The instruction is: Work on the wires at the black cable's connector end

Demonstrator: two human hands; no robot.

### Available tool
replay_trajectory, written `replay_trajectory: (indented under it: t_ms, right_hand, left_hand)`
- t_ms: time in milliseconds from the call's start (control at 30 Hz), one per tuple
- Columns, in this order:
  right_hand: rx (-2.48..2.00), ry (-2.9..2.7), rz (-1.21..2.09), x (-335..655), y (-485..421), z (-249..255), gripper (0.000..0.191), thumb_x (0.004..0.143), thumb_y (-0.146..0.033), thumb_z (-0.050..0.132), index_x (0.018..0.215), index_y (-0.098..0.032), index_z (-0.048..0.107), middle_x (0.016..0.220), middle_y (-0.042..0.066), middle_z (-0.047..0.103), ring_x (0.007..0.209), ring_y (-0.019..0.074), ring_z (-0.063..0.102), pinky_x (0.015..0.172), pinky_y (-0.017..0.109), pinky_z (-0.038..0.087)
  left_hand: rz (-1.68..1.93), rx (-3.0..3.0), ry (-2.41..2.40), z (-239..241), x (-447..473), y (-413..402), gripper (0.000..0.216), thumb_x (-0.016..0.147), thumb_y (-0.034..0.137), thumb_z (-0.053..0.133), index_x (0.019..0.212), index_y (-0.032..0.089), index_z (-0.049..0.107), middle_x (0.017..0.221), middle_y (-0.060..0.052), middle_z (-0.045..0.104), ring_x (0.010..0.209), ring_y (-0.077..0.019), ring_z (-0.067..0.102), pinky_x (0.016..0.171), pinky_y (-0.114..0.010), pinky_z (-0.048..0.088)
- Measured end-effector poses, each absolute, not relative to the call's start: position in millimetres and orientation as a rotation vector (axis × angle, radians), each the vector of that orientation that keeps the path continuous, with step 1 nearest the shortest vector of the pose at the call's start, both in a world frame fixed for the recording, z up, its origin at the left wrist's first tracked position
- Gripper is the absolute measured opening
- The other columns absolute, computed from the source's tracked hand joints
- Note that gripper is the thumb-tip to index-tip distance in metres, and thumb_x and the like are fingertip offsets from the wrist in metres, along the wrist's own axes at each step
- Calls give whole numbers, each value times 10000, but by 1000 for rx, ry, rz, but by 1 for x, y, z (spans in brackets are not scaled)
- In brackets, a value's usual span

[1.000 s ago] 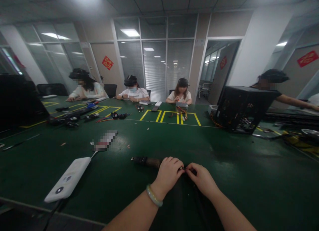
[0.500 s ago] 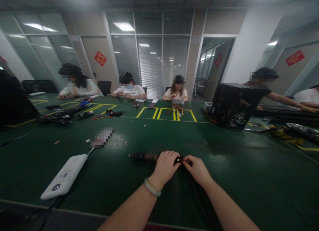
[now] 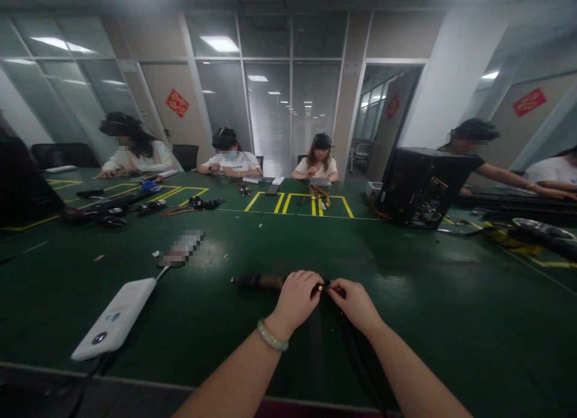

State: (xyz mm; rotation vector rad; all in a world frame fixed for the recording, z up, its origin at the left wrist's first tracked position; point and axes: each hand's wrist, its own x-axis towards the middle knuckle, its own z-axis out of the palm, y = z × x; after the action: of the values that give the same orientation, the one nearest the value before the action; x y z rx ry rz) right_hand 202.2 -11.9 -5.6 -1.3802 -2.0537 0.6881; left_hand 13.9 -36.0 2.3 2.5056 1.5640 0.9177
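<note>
Tool [image 3: 267, 282] toward desk's [image 3: 189, 334] near edge: my left hand [image 3: 295, 299] clasped, right hand [image 3: 359, 307] pinched, its end; apparent adjustment demanded steadiness.

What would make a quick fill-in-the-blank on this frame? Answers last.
The left hand is over the dark cylindrical tool; the bangle circles the ____ wrist.
The table top is ____.
The oblong device near the table's edge is ____.
The tape lines are ____.

left; green; white; yellow

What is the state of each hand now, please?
Left hand: closed around a black-and-brown cylindrical object.
Right hand: closed in a pinch; what it holds cannot be told.
</note>
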Motion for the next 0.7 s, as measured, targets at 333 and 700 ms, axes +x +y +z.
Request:
replay_trajectory:
  t_ms: [333, 700]
  right_hand:
    - [-1314, -2093, 661, 204, -8, -10, 155, 866, -317, 569, 893, -241, 702, 815, 4, 726, 767, 204, 664, 795, 302, 465]
    - [-1301, -2107, 672, 204, -8, -7, 142, 872, -312, 574, 888, -252, 701, 825, -9, 725, 770, 193, 667, 794, 298, 459]
  left_hand:
    - [922, 2507, 1547, 4, 14, -35, 141, 865, 146, 582, 969, 236, 609, 1080, -10, 635, 1031, -206, 554, 911, -367, 407]
    - [877, 2505, 1548, 4, 13, -33, 125, 867, 174, 609, 973, 240, 614, 1076, -6, 630, 1032, -208, 546, 906, -367, 403]
